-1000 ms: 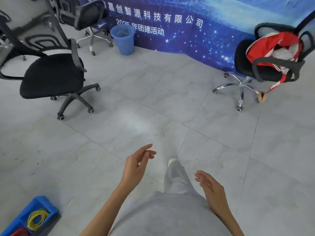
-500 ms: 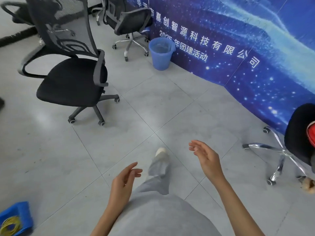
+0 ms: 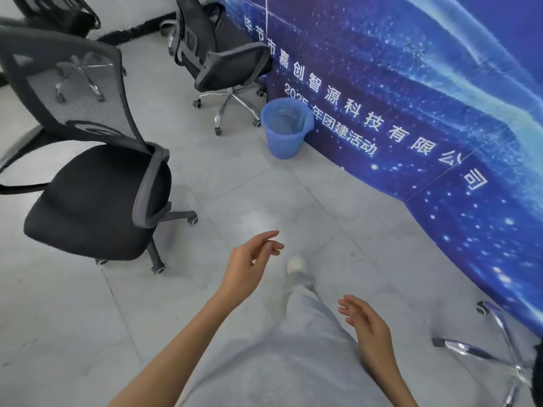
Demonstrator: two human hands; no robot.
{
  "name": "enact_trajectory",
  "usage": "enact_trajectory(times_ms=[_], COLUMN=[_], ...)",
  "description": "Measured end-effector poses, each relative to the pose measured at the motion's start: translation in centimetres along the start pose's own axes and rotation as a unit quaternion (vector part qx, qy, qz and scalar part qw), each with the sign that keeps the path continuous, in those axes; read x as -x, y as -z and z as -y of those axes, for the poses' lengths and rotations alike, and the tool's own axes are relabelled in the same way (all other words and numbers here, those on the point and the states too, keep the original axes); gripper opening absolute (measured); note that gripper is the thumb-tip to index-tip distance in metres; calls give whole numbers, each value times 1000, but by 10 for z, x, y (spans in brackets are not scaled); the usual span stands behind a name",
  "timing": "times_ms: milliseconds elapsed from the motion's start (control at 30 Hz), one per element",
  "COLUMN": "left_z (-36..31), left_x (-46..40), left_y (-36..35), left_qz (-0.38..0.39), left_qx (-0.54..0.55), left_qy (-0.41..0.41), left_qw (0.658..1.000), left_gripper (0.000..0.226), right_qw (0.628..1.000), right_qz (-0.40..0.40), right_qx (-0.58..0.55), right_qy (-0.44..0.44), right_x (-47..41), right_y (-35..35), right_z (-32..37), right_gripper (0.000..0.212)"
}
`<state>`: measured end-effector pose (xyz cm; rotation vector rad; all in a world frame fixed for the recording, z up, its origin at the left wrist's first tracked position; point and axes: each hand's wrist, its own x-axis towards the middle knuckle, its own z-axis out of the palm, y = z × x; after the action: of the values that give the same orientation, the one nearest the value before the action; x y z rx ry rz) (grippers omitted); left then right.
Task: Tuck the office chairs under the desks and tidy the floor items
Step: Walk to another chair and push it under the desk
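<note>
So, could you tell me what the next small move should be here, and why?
Probably reach the left hand to the near black chair and take its armrest: both hands are empty, the right hand included, and that chair stands loose on open floor, closest.

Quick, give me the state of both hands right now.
Left hand: open, holding nothing.
Right hand: open, holding nothing.

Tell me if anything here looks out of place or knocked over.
Nothing is spilled or tipped. The black office chair and the second chair stand loose on open floor, not at any desk. The blue bin stands upright.
</note>
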<state>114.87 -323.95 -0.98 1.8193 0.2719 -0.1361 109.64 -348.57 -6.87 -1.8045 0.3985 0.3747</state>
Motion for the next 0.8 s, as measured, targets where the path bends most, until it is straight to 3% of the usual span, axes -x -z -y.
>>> enact_trajectory(times_ms=[200,400,567,800], left_z=[8,-2,-2,-3], left_x=[-131,-211,-287,-463], left_y=[19,58,88,195], left_qz=[-105,-262,-342,-369], left_qx=[25,59,78,86], left_qy=[71,140,169,152], left_qw=[992,953,921,913], left_gripper=[33,32,32,32], right_qw=[990,953,914,908], right_qz=[114,242,328,340], right_qx=[60,105,161,195], right_qy=[63,147,177,146], right_x=[-207,-372,-472,-586], right_y=[-36,-105,-181,-278], right_z=[106,259,332,382], right_gripper=[17,23,25,24])
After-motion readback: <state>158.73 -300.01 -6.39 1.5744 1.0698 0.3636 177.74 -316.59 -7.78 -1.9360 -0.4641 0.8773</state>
